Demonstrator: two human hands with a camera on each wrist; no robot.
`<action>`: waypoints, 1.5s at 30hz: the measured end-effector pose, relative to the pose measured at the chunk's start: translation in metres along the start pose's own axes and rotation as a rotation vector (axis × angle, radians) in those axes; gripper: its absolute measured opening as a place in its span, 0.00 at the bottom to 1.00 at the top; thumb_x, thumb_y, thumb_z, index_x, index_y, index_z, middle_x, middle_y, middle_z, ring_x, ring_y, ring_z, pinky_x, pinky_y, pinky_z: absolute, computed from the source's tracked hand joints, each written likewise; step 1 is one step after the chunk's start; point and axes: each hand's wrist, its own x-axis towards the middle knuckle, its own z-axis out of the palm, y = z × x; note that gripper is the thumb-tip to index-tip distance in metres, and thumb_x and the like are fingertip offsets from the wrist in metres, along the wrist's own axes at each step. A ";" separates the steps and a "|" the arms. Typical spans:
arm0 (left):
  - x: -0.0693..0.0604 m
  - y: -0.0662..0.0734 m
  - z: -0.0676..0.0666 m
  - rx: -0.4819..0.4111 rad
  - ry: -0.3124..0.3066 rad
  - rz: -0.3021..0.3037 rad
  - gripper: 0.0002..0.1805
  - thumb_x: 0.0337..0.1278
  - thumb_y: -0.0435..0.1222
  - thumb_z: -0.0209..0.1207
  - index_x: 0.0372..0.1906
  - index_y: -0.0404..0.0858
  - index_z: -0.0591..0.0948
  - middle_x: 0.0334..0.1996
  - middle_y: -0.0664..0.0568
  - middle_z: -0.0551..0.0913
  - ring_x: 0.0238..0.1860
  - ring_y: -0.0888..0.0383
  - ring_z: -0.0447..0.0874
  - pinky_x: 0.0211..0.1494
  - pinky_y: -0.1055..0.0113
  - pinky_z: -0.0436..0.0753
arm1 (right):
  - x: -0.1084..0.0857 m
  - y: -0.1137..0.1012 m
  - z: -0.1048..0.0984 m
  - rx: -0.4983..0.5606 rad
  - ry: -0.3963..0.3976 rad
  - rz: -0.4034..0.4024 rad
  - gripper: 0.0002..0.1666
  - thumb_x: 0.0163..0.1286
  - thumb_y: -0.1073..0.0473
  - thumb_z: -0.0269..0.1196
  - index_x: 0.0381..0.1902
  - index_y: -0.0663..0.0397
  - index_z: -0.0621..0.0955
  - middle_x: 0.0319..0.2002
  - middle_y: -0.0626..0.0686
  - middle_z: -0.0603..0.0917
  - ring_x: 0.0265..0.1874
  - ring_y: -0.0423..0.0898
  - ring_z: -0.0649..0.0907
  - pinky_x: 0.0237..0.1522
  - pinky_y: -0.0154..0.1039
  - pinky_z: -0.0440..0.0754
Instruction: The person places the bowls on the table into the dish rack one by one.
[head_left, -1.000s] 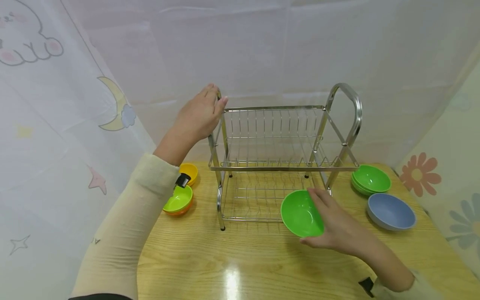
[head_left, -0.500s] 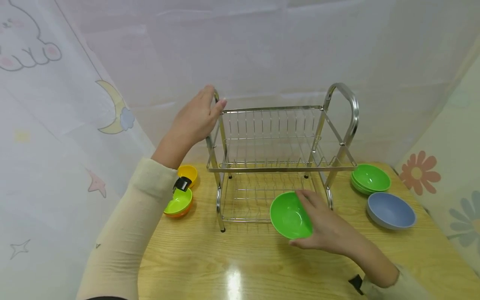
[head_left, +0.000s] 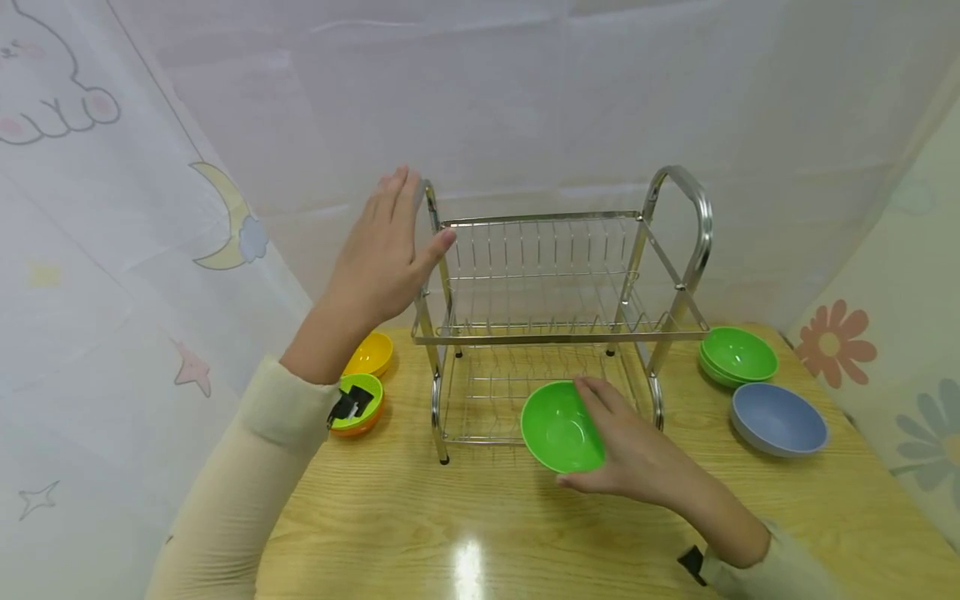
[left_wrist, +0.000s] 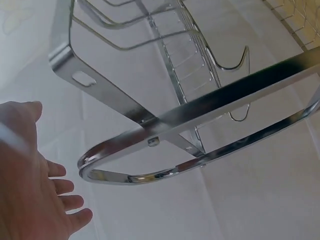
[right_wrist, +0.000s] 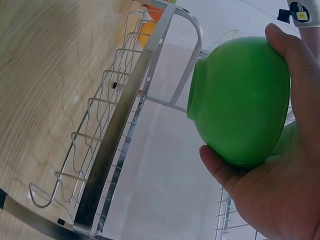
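Note:
A green bowl [head_left: 558,427] is gripped by my right hand [head_left: 637,450], thumb on the near rim and fingers at the far side. It is tilted in front of the dish rack's lower tier. In the right wrist view the green bowl [right_wrist: 240,100] shows its underside, with my right hand [right_wrist: 280,195] around its rim. My left hand [head_left: 382,250] is beside the left handle of the metal dish rack [head_left: 562,339], fingers straight. The left wrist view shows a gap between my left hand [left_wrist: 30,185] and the rack's tube [left_wrist: 120,145].
Stacked green bowls [head_left: 738,354] and a blue bowl [head_left: 780,421] stand right of the rack. Left of it are a yellow bowl [head_left: 371,354] and a lime bowl [head_left: 367,385] stacked on an orange bowl [head_left: 363,427]. A patterned cloth [head_left: 495,100] hangs behind the wooden table [head_left: 390,517].
My right hand has carried the green bowl leftward along the rack's front. My left hand has come off the rack's left handle, shifting slightly left and down with its fingers spread.

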 end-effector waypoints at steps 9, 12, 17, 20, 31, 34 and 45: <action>-0.048 0.035 0.001 -0.004 0.125 0.255 0.47 0.72 0.62 0.46 0.80 0.32 0.52 0.80 0.41 0.51 0.81 0.45 0.44 0.83 0.55 0.46 | 0.007 -0.005 0.006 0.009 0.016 0.013 0.77 0.45 0.24 0.75 0.78 0.65 0.57 0.73 0.63 0.62 0.62 0.65 0.76 0.52 0.59 0.84; -0.067 0.048 0.006 -0.005 0.200 0.370 0.48 0.73 0.64 0.40 0.78 0.30 0.55 0.78 0.39 0.56 0.80 0.44 0.50 0.82 0.54 0.50 | 0.009 -0.007 0.007 0.021 0.016 0.020 0.77 0.44 0.22 0.74 0.78 0.64 0.58 0.74 0.63 0.62 0.60 0.64 0.78 0.50 0.58 0.86; -0.097 0.065 0.014 -0.026 0.311 0.492 0.46 0.74 0.64 0.34 0.75 0.28 0.59 0.75 0.37 0.60 0.77 0.41 0.55 0.81 0.52 0.55 | 0.011 -0.008 0.008 0.043 0.022 0.007 0.77 0.44 0.20 0.73 0.78 0.63 0.59 0.73 0.63 0.63 0.59 0.63 0.79 0.49 0.56 0.86; -0.112 0.073 0.021 -0.020 0.327 0.517 0.45 0.74 0.63 0.35 0.74 0.29 0.61 0.75 0.37 0.61 0.76 0.41 0.57 0.80 0.52 0.58 | 0.011 -0.009 0.008 0.048 0.030 -0.014 0.77 0.44 0.20 0.72 0.78 0.64 0.59 0.73 0.63 0.64 0.59 0.62 0.79 0.50 0.55 0.86; -0.151 0.083 0.068 0.002 0.225 0.567 0.44 0.72 0.64 0.39 0.75 0.32 0.63 0.76 0.41 0.61 0.74 0.46 0.62 0.76 0.57 0.65 | 0.011 -0.009 0.009 0.053 0.060 -0.052 0.76 0.44 0.26 0.77 0.78 0.64 0.59 0.73 0.62 0.65 0.60 0.59 0.78 0.51 0.52 0.86; -0.152 0.077 0.080 0.001 0.142 0.518 0.47 0.71 0.66 0.40 0.77 0.34 0.60 0.78 0.44 0.57 0.75 0.48 0.60 0.77 0.57 0.64 | 0.011 -0.011 0.009 0.050 0.057 -0.050 0.77 0.43 0.24 0.76 0.78 0.64 0.59 0.73 0.62 0.64 0.61 0.60 0.77 0.52 0.54 0.85; -0.147 0.052 0.118 -0.103 -0.244 0.360 0.54 0.64 0.71 0.48 0.82 0.43 0.50 0.83 0.56 0.42 0.79 0.51 0.54 0.78 0.52 0.63 | 0.009 -0.015 0.010 0.030 0.028 -0.065 0.78 0.45 0.17 0.68 0.78 0.64 0.58 0.75 0.62 0.63 0.65 0.61 0.75 0.56 0.55 0.83</action>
